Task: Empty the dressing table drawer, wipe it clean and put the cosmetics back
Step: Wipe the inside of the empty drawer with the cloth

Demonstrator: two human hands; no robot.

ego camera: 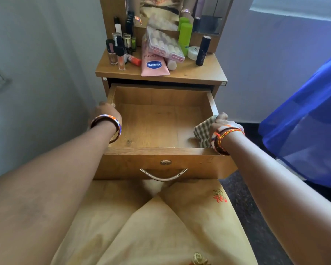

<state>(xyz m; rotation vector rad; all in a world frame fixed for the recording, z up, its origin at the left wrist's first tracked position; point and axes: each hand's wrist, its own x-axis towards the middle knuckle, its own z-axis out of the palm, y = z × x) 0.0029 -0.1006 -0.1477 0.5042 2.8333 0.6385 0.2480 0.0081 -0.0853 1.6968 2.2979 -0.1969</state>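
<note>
Drawer (157, 123) open, bare. Right hand (223, 122) clenches cloth (203, 131) at its 9 o'clock; left hand (105, 111) grips left wall.

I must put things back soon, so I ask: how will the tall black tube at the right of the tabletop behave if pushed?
The black tube stands upright, tall and narrow, so it probably tips easily. Being round, it would likely roll once down.
</note>
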